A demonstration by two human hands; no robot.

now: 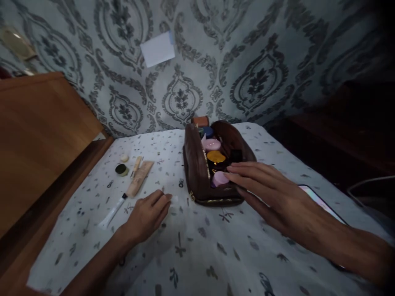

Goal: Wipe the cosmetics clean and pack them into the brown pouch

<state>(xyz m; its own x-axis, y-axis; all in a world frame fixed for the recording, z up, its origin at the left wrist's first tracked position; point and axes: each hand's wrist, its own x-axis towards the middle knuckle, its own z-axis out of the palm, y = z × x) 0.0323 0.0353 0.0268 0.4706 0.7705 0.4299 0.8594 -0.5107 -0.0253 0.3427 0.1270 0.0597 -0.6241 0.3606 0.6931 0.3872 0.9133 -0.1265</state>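
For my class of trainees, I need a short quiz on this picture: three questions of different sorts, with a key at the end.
1. True or false: the beige tube lies to the left of the brown bag.

2. Multiple choice: where is the right hand?
A) On the beige tube
B) At the bag's opening
C) Against the wall

3. Fill the gap: inside the bag, a round item with a ____ top shows between two pinkish items.

Key: 1. True. 2. B. 3. Yellow.
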